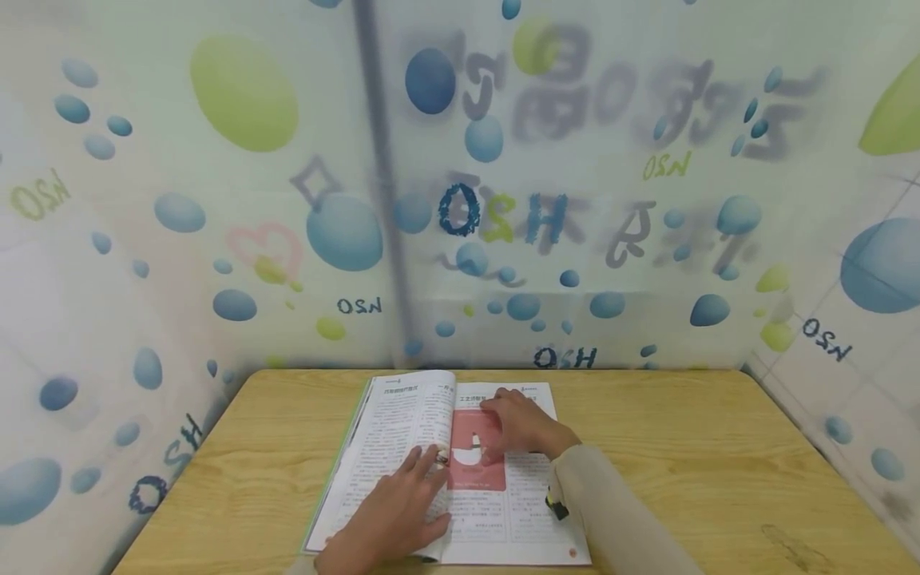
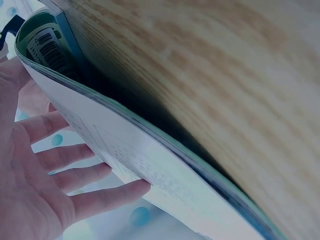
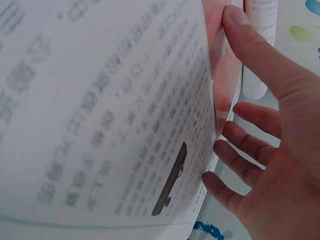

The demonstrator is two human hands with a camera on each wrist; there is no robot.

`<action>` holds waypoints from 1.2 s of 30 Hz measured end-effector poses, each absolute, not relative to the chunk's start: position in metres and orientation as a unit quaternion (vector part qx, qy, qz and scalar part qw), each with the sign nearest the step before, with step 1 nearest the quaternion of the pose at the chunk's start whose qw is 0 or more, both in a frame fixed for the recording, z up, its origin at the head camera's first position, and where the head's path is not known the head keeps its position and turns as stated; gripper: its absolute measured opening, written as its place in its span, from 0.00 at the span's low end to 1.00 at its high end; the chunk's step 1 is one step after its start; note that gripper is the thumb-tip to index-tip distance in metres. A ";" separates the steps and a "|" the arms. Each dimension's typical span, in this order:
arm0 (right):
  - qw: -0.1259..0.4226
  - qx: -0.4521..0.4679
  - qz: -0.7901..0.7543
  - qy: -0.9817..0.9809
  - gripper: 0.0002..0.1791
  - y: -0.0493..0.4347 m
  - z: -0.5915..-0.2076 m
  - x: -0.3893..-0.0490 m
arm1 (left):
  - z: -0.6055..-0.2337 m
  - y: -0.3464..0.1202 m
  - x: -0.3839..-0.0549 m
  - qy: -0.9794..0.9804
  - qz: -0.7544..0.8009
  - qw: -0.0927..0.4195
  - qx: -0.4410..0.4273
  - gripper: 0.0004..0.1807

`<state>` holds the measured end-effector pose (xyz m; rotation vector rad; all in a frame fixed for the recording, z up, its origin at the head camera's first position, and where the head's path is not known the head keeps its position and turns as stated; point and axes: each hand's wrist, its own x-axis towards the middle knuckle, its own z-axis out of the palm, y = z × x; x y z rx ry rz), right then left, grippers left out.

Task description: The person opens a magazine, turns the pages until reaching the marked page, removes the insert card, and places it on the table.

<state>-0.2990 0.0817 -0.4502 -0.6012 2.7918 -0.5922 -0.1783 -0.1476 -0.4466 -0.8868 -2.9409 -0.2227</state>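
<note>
An open magazine (image 1: pixel 391 431) lies on the wooden table, its left pages curving up near the fold. A pink card (image 1: pixel 467 471) with a white picture lies on the right page beside the fold. My left hand (image 1: pixel 395 503) rests on the left page by the fold, its fingers stretched out flat, as the left wrist view also shows. Over the card's upper right part is my right hand (image 1: pixel 525 423). In the right wrist view its thumb touches the pink surface, and the other fingers extend loosely along the page. Part of the card is hidden under this hand.
The yellowish wooden table (image 1: pixel 683 455) extends to both sides of the magazine. Behind it hangs a pale curtain (image 1: pixel 611 239) with blue and green spots and lettering. A barcode (image 2: pixel 47 47) shows on the magazine's curled cover underneath.
</note>
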 end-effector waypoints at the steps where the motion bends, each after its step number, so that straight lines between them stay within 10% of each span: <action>1: 0.113 -0.202 -0.209 0.950 0.46 0.083 -0.450 -0.300 | -0.447 -0.147 -0.178 -0.954 -0.072 0.030 -0.288 0.28; 36: 0.107 -0.180 -0.470 0.858 0.16 0.122 -0.460 -0.306 | -0.446 -0.149 -0.178 -0.952 -0.075 0.040 -0.295 0.28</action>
